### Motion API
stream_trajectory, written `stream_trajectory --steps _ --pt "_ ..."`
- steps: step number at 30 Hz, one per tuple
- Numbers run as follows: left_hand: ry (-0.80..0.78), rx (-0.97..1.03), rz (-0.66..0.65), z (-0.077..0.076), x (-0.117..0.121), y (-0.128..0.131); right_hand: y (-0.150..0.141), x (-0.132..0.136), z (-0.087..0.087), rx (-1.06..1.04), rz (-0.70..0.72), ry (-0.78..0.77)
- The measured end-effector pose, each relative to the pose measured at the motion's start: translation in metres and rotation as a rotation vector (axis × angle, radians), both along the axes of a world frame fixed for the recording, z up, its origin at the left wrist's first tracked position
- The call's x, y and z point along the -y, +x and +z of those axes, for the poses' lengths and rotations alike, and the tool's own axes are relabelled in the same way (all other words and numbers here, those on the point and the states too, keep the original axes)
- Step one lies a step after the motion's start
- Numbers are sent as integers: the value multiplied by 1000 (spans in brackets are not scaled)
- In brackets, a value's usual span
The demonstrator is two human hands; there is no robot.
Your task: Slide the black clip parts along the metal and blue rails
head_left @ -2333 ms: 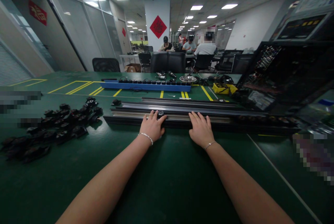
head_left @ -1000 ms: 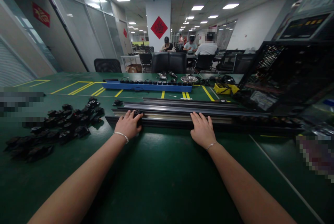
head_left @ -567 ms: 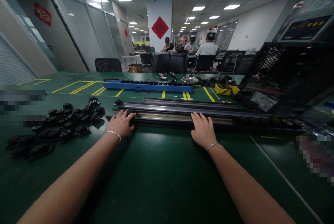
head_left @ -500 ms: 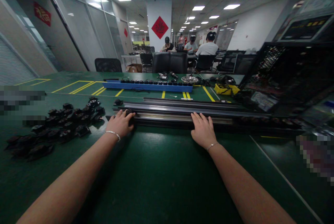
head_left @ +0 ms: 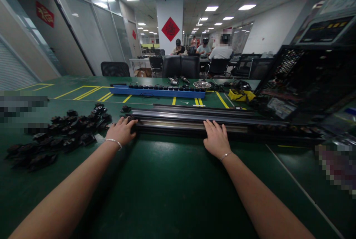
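A long black metal rail [head_left: 172, 124] with a shiny channel lies crosswise on the green table. At its left end, my left hand [head_left: 121, 131] curls its fingers round a small black part [head_left: 131, 119], mostly hidden by them. My right hand [head_left: 216, 137] lies with fingers stretched out and slightly apart on the rail's near edge, right of its middle. Several more small black parts [head_left: 263, 128] sit in a row towards the rail's right end. Just behind lies another dark rail [head_left: 194, 114], parallel to it. A loose heap of small black parts [head_left: 69, 129] is left of my left hand.
Further back stands a blue tray [head_left: 158, 92] lined with black parts. A metal dish [head_left: 202, 84] and a yellow box [head_left: 240, 95] are right of it. An open dark computer case [head_left: 306, 79] rises at right. Several people sit at tables beyond.
My left hand has moved a little to the left, and the small black part at its fingers has shifted left with it. My right hand stays in place on the rail.
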State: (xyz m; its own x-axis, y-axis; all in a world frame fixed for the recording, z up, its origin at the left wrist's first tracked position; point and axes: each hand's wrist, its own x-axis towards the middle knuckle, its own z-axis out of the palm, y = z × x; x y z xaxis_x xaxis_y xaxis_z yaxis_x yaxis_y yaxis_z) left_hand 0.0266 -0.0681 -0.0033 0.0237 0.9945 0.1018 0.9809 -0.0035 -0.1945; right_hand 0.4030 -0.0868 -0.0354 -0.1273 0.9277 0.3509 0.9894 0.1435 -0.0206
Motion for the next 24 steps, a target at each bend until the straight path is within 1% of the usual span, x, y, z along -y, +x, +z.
stream_trajectory --steps 10,19,24 --pt "-20 4 33 -3 -4 -25 0 0 0 2 2 2" --pt "4 46 47 -5 -9 -47 0 0 0 -7 4 -5" --pt "1 36 57 -6 -9 -55 0 0 0 4 1 -1"
